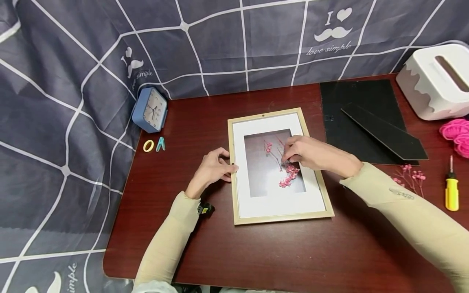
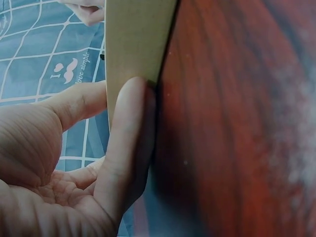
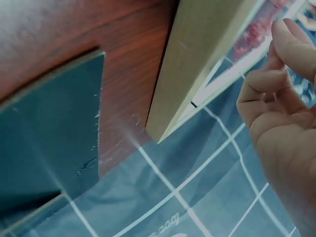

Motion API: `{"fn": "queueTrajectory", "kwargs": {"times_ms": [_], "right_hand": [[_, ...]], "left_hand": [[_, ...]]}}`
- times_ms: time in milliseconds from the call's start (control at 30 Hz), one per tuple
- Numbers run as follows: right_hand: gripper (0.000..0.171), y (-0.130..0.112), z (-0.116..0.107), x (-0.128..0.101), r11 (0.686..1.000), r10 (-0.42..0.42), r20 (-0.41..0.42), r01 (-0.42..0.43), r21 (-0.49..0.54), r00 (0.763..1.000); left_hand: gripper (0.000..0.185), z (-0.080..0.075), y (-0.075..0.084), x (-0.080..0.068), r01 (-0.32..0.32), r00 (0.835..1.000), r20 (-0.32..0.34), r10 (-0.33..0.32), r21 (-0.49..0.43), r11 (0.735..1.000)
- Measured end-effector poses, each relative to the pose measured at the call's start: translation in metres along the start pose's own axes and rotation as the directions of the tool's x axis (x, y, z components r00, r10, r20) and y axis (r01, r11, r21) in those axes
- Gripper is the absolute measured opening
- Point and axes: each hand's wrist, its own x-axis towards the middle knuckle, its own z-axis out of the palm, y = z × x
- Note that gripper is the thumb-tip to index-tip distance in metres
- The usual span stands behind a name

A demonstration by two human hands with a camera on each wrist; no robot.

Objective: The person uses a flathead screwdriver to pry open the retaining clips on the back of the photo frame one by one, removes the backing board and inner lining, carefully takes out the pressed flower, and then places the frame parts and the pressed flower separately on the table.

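Note:
A light wooden picture frame (image 1: 283,220) with a white mat (image 1: 282,207) lies on the table. Pink dried flower sprigs (image 1: 289,177) rest within the mat's grey window. My left hand (image 1: 212,167) holds the frame's left edge, with the thumb over the rim and fingers along the outer side. In the left wrist view those fingers (image 2: 129,113) press against the wooden side. Above the window my right hand (image 1: 305,152) pinches a thin flower stem between thumb and fingertips; its end is partly hidden. The right wrist view shows the pink blossoms (image 3: 254,34) beside the fingertips.
A black backing board (image 1: 360,95) with its stand (image 1: 384,132) lies right of the frame. Further right are a loose pink sprig (image 1: 410,177), a yellow screwdriver (image 1: 452,193), pink yarn (image 1: 456,132) and a tissue box (image 1: 432,81). A blue clock (image 1: 150,110) stands back left.

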Motion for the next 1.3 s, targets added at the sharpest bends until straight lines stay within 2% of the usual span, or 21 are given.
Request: {"fn": "queueTrajectory", "kwargs": {"times_ms": [167, 367, 600, 733, 867, 1067, 1167, 1300], "right_hand": [[0.027, 0.002, 0.007, 0.009, 0.999, -0.032, 0.050, 0.033, -0.002, 0.998], [0.028, 0.004, 0.011, 0.013, 0.993, -0.095, 0.054, 0.098, -0.058, 0.994], [0.015, -0.002, 0.011, 0.005, 0.996, -0.088, -0.025, 0.088, -0.024, 0.996], [0.013, -0.012, 0.011, -0.006, 0.999, -0.038, -0.097, 0.037, -0.014, 0.995], [0.020, -0.023, 0.011, -0.020, 1.000, 0.022, -0.162, -0.022, -0.002, 0.987], [0.024, -0.039, 0.013, -0.041, 0.995, 0.081, -0.285, -0.060, 0.082, 0.955], [0.026, -0.048, 0.014, -0.055, 0.986, 0.137, -0.347, -0.094, 0.138, 0.928], [0.028, -0.057, 0.016, -0.077, 0.970, 0.235, -0.406, -0.183, 0.163, 0.883]], "left_hand": [[0.046, 0.000, 0.001, 0.000, 0.006, 1.000, 0.002, -0.006, -0.005, 1.000], [0.046, -0.001, 0.000, 0.001, 0.016, 1.000, 0.002, -0.016, -0.014, 1.000], [0.047, 0.000, -0.001, 0.001, 0.012, 1.000, 0.008, -0.012, -0.025, 1.000], [0.047, -0.001, -0.001, 0.001, 0.012, 1.000, 0.002, -0.012, -0.020, 1.000], [0.047, -0.002, -0.001, 0.002, 0.006, 1.000, 0.003, -0.006, -0.006, 1.000], [0.047, -0.003, -0.001, 0.001, 0.007, 1.000, 0.004, -0.007, 0.024, 1.000], [0.047, -0.002, 0.000, 0.000, 0.008, 1.000, 0.006, -0.008, 0.027, 1.000], [0.047, -0.001, 0.000, 0.000, 0.006, 1.000, 0.005, -0.006, 0.020, 1.000]]}}
